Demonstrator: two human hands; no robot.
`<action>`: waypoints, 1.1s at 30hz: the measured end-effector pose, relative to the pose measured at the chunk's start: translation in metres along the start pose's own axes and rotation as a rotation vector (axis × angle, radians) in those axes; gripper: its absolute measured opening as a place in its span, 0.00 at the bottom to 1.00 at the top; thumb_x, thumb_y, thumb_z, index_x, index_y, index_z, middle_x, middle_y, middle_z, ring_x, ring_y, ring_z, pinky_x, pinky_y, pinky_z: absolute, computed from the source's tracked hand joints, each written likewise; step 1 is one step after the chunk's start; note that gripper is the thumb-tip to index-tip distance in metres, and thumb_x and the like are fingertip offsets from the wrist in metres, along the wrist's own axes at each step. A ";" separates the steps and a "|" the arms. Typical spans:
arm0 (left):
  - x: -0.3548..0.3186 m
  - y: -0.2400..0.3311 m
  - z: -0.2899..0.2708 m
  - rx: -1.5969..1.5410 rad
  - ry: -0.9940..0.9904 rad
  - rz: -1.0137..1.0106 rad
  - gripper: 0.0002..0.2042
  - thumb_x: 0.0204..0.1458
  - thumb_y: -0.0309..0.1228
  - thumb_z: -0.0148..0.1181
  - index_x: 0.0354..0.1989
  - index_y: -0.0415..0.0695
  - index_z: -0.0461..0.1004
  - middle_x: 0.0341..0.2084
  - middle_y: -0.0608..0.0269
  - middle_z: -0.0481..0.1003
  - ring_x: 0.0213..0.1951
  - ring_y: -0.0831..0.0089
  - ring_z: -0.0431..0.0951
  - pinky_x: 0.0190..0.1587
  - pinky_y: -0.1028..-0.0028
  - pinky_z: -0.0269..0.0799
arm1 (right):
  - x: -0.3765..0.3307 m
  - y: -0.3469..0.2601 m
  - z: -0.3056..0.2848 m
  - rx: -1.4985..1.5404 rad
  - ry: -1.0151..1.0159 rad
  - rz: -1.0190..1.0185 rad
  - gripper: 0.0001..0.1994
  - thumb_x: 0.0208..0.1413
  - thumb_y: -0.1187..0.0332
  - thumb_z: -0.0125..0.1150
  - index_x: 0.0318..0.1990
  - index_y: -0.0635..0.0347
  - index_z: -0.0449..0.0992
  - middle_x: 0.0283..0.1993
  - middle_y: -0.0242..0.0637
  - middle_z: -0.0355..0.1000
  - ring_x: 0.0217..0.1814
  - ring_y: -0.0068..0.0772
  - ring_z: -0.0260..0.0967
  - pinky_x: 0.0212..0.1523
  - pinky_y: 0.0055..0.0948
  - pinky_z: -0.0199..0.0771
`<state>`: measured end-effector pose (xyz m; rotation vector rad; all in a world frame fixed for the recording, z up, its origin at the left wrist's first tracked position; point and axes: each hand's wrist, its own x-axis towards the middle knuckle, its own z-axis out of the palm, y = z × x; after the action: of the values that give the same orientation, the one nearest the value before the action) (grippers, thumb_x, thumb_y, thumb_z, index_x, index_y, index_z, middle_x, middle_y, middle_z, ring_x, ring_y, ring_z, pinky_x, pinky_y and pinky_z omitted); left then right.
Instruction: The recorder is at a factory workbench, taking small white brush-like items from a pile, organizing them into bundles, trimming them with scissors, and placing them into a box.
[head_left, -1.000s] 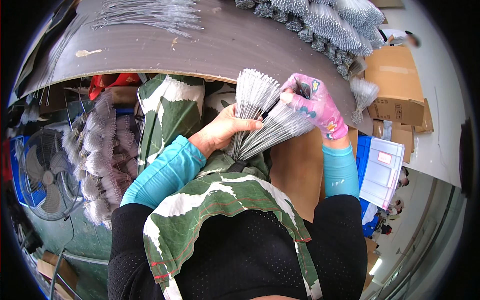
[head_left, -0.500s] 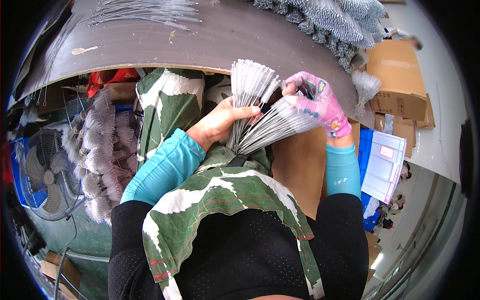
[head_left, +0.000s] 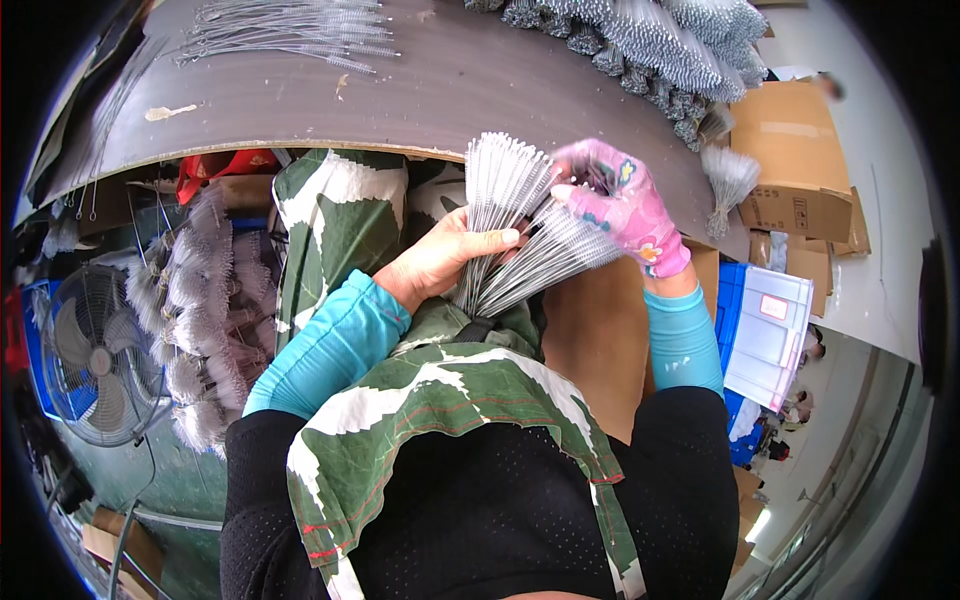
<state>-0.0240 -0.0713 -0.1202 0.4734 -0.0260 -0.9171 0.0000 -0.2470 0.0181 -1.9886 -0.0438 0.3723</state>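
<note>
1. The grey worktop [head_left: 430, 90] curves across the upper part of the view, its near edge running just above both hands.
2. A green and white patterned apron [head_left: 440, 400] covers the person's lap and chest, below the worktop's near edge.
3. A heap of bundled wire brushes [head_left: 660, 40] lies along the worktop's far right edge, and a loose row of thin brushes [head_left: 290, 30] lies near its far left corner.
4. A cardboard box [head_left: 800, 150] stands past the worktop's right end, with a blue crate [head_left: 765, 330] lower down on the same side.
5. A floor fan [head_left: 90, 350] stands below the worktop's left end, beside a cluster of fluffy grey brushes [head_left: 200, 320].
6. The fanned bundle of thin wire brushes [head_left: 515, 230] is held in front of the worktop's near edge, above the apron, its stems gathered at the bottom and its bristled tips spread upward and to the right.
7. The left hand [head_left: 440, 260], bare, is wrapped around the bundle's lower stems, fingers curled closed and thumb lying across the front of the wires.
8. The right hand [head_left: 620, 205], in a pink patterned glove, is at the bundle's upper right tips, its fingertips bent together and pinching a few of the brush ends.
</note>
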 end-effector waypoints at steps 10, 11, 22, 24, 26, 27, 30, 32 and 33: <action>0.003 0.000 -0.009 -0.051 -0.121 -0.050 0.22 0.45 0.30 0.66 0.49 0.41 0.69 0.42 0.64 0.73 0.43 0.74 0.73 0.48 0.72 0.69 | -0.005 0.002 -0.010 0.010 -0.118 -0.020 0.13 0.46 0.78 0.63 0.41 0.63 0.71 0.36 0.28 0.68 0.41 0.19 0.65 0.45 0.21 0.68; 0.002 0.000 -0.006 -0.065 -0.095 -0.049 0.21 0.46 0.30 0.66 0.49 0.41 0.69 0.41 0.64 0.73 0.43 0.74 0.73 0.48 0.72 0.69 | -0.004 0.002 -0.010 0.010 -0.119 -0.022 0.13 0.46 0.78 0.63 0.41 0.63 0.71 0.36 0.28 0.68 0.41 0.19 0.65 0.45 0.21 0.68; 0.003 -0.001 0.002 -0.008 -0.079 -0.047 0.23 0.46 0.30 0.65 0.51 0.42 0.67 0.43 0.65 0.73 0.45 0.73 0.72 0.51 0.71 0.66 | 0.004 -0.006 0.000 -0.024 -0.077 0.014 0.12 0.46 0.76 0.64 0.39 0.63 0.72 0.38 0.30 0.71 0.40 0.17 0.66 0.41 0.19 0.68; 0.003 -0.001 0.000 -0.019 -0.078 -0.048 0.23 0.46 0.30 0.65 0.52 0.41 0.67 0.44 0.64 0.73 0.46 0.72 0.72 0.51 0.71 0.66 | 0.004 -0.007 0.007 -0.025 0.006 -0.071 0.11 0.45 0.76 0.64 0.38 0.62 0.72 0.37 0.29 0.71 0.39 0.17 0.65 0.40 0.19 0.66; 0.002 -0.001 -0.001 -0.029 -0.077 -0.049 0.24 0.46 0.30 0.65 0.52 0.41 0.67 0.44 0.63 0.73 0.46 0.72 0.72 0.52 0.70 0.66 | 0.005 0.000 0.002 -0.078 -0.014 -0.103 0.12 0.46 0.76 0.63 0.39 0.62 0.71 0.37 0.29 0.70 0.39 0.17 0.65 0.41 0.19 0.67; 0.002 -0.001 -0.001 -0.025 -0.077 -0.046 0.24 0.46 0.30 0.65 0.53 0.40 0.66 0.45 0.62 0.72 0.47 0.71 0.72 0.52 0.69 0.66 | 0.006 0.003 -0.002 -0.131 -0.029 -0.134 0.13 0.46 0.76 0.63 0.40 0.62 0.71 0.38 0.29 0.70 0.39 0.18 0.65 0.41 0.19 0.67; 0.003 -0.002 -0.002 -0.003 -0.082 -0.037 0.26 0.46 0.31 0.65 0.53 0.38 0.65 0.46 0.60 0.72 0.47 0.70 0.72 0.52 0.68 0.66 | 0.007 0.004 -0.003 -0.071 -0.070 -0.138 0.11 0.47 0.77 0.62 0.39 0.61 0.71 0.36 0.29 0.70 0.38 0.17 0.65 0.41 0.19 0.66; 0.003 -0.004 -0.005 0.010 -0.082 -0.029 0.26 0.46 0.31 0.65 0.53 0.38 0.64 0.46 0.59 0.71 0.47 0.69 0.72 0.52 0.68 0.67 | 0.006 -0.007 0.007 -0.052 -0.053 -0.124 0.10 0.47 0.77 0.62 0.36 0.60 0.69 0.35 0.29 0.70 0.36 0.17 0.64 0.39 0.18 0.66; 0.003 -0.003 -0.005 0.002 -0.092 -0.038 0.27 0.46 0.31 0.65 0.54 0.37 0.64 0.46 0.59 0.71 0.47 0.70 0.72 0.52 0.68 0.67 | 0.005 -0.013 0.011 -0.036 -0.030 -0.115 0.08 0.47 0.76 0.62 0.33 0.60 0.68 0.33 0.28 0.70 0.35 0.16 0.64 0.37 0.18 0.66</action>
<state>-0.0237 -0.0732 -0.1264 0.4346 -0.1024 -0.9756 0.0034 -0.2305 0.0246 -2.0059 -0.1840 0.3296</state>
